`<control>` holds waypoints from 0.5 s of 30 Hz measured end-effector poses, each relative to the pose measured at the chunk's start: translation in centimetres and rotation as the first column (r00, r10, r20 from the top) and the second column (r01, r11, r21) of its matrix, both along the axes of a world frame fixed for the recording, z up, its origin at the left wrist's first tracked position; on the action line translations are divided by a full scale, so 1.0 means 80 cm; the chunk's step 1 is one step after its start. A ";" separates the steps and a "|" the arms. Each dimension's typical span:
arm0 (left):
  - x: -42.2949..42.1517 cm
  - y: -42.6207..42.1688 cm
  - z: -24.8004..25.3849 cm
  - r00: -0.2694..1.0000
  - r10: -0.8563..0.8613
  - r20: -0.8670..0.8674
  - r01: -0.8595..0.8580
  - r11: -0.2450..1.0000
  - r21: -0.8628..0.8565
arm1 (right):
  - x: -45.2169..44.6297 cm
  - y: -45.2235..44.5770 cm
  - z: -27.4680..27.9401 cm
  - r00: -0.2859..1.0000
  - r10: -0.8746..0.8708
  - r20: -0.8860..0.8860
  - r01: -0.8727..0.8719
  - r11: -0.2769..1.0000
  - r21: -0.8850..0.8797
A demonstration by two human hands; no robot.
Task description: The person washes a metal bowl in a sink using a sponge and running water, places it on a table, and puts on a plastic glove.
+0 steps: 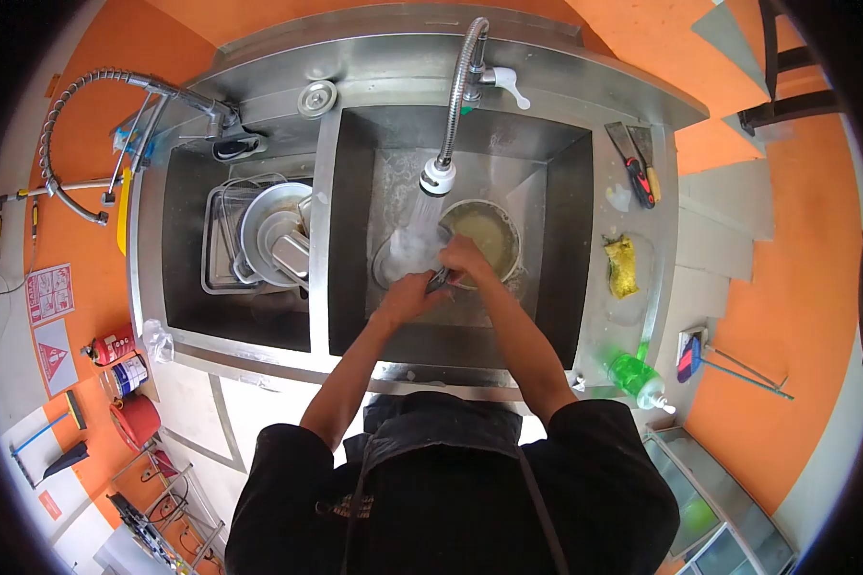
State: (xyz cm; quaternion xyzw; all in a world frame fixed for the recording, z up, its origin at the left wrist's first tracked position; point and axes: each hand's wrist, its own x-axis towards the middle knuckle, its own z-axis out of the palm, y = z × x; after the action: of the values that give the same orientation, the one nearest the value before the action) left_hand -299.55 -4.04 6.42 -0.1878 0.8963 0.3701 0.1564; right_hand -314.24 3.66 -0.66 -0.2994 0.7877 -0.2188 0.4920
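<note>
Water pours from the white spray head (437, 178) into the right sink basin (556, 201), just ahead of my hands. My left hand (412, 296) is closed around the dark handle of a utensil (438, 280); its far end is lost in the splash. Close against it, my right hand (464, 257) is curled with its fingers closed, and what they grip is hidden. A round pot (494, 235) of cloudy yellowish water stands beside and partly under my right hand. The rim of a metal dish (382, 266) shows under the stream at the left.
The left basin holds a metal tray (213, 278) and a stacked bowl (250, 235). On the right ledge lie a yellow sponge (621, 266), scrapers (638, 177) and a green bottle (635, 379). A coiled spray hose (50, 134) arches at the left; a drain strainer (316, 99) sits behind.
</note>
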 end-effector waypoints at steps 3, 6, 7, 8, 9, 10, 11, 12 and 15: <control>-0.005 -0.001 -0.059 0.946 0.268 -0.181 -0.256 0.963 0.087 | 0.001 -0.010 0.057 0.995 -0.037 -0.091 0.052 0.983 0.176; -0.016 -0.022 -0.085 0.783 0.599 -0.169 -0.532 0.785 0.317 | -0.010 -0.025 0.084 0.800 -0.501 -0.331 0.299 0.810 -0.504; -0.023 -0.028 -0.093 0.734 0.670 -0.112 -0.598 0.716 0.361 | -0.026 -0.034 0.092 0.738 -0.635 -0.230 0.254 0.576 -0.777; -0.032 -0.034 -0.101 0.680 0.732 -0.051 -0.658 0.638 0.400 | -0.036 -0.039 0.101 0.778 -0.618 -0.115 0.282 0.508 -0.814; -0.039 -0.037 -0.106 0.620 0.785 0.014 -0.712 0.554 0.432 | -0.045 -0.045 0.117 0.809 -0.587 0.000 0.318 0.438 -0.841; -0.048 -0.038 -0.094 0.538 0.840 0.068 -0.745 0.437 0.504 | -0.049 -0.048 0.134 0.830 -0.546 0.113 0.359 0.368 -0.858; -0.057 -0.037 -0.083 0.456 0.881 0.130 -0.763 0.311 0.567 | -0.050 -0.049 0.151 0.844 -0.536 0.024 0.312 0.454 -0.835; -0.065 -0.035 -0.066 0.373 0.906 0.198 -0.765 0.180 0.619 | -0.049 -0.051 0.169 0.853 -0.518 -0.066 0.264 0.537 -0.801; -0.073 -0.027 -0.027 0.248 0.884 0.395 -0.697 -0.121 0.707 | -0.051 -0.060 0.177 0.865 -0.488 -0.112 0.247 0.610 -0.753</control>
State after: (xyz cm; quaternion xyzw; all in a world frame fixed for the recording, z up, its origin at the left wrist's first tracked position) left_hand -305.36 -6.21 4.27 -0.5559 0.3260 0.7530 -0.1332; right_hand -318.34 -1.11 13.46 -0.3262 0.7496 -0.5559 0.1507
